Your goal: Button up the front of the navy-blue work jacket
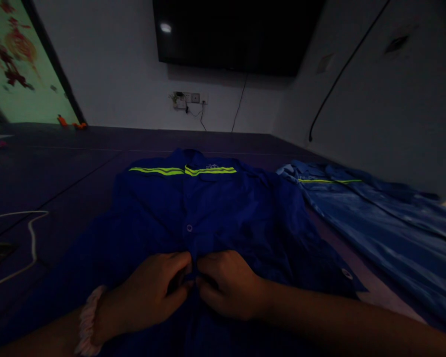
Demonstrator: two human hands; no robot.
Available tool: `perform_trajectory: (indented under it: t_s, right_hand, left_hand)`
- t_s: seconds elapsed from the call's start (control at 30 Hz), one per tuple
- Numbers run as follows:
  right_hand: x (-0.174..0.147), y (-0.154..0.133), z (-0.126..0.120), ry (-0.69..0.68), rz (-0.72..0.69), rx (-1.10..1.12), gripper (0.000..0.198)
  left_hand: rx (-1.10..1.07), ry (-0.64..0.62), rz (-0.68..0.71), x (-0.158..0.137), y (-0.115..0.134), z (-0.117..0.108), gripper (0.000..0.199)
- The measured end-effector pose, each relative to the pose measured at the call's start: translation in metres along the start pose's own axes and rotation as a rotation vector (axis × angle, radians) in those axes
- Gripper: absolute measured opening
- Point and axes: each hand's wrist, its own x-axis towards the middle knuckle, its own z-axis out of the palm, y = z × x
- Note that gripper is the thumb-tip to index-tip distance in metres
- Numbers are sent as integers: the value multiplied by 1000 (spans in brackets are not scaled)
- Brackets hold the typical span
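- A dark blue work jacket (208,213) lies spread flat, front side up, on a dark purple surface (78,163), in the near middle of the view, with its collar end at the far side.
- Two yellow-green reflective stripes (182,171) run across its chest at the far end, and a small button (189,228) shows on the centre placket, just beyond the hands.
- The left hand (152,292) rests on the jacket's front, left of the placket, fingers curled and pinched together on the fabric edge at the centre line; a pale scrunchie (87,322) circles its wrist.
- The right hand (226,285) lies just right of the placket, fingers bent inward and closed on the cloth, its fingertips meeting those of the left hand.
- What exactly sits between the fingertips cannot be told in the dim light.
- A second, lighter blue jacket (375,233) lies to the right, beside the first, also with a yellow-green stripe near its far end.
- A white cord (31,233) loops across the surface at the near left.
- A dark wall-mounted television (238,34) hangs on the far wall, with a wall socket (188,98) below it and cables hanging down.
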Motion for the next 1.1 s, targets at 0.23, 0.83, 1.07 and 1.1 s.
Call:
perform_trajectory:
  t_s: [0.23, 0.83, 1.07, 1.1]
  right_hand:
    - [-1, 1, 1, 3, -5, -26, 12]
    - [-1, 0, 0, -4, 0, -13, 11]
    - [0, -1, -4, -19, -8, -15, 16]
    - [0, -1, -4, -16, -9, -16, 16]
  left_hand:
    - [15, -3, 2, 0, 0, 1, 5]
    - [9, 6, -6, 0, 1, 1, 8]
    - [13, -3, -12, 0, 3, 0, 10]
    - [10, -10, -14, 0, 3, -1, 10]
